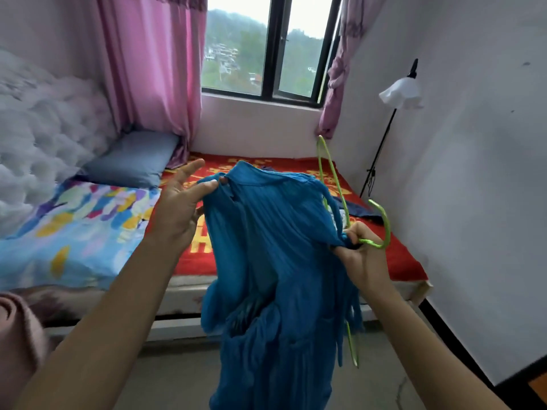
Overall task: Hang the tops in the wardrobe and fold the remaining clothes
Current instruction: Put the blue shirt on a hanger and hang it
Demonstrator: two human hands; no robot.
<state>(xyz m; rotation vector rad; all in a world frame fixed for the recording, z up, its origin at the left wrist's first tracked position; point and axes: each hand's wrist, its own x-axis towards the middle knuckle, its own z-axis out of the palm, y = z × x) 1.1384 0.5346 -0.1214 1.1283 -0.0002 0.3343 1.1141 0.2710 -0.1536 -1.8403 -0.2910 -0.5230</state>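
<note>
Right hand (364, 255), lower right of centre, is gripping the neck of the green hanger (385, 224) with fingers curled, and is bunching a bit of the blue top (275, 261) against it, probably so the fabric is not slipping while the hanger is being worked in. The hook is sticking out to the right of the fist. One hanger arm is pointing up toward the window corner and the other is poking out low beside the hem, so the hanger is only partly inside the garment and is tilted, not level. Left hand (177, 208), left of centre, is pinching the top's upper edge between thumb and a finger, with the other fingers spread. It looks to be holding the neckline open and taut for the hanger shoulder. The top is hanging mid-frame between both hands, in front of the bed and off the floor. Behind it, the red blanket (399, 261) is covering the bed, and a dark garment (359, 211) is lying on it near the hook, likely waiting to be hung or folded. A floor lamp (399, 93) is standing at the right wall. The wardrobe is not showing, so hanging is not yet done.
</note>
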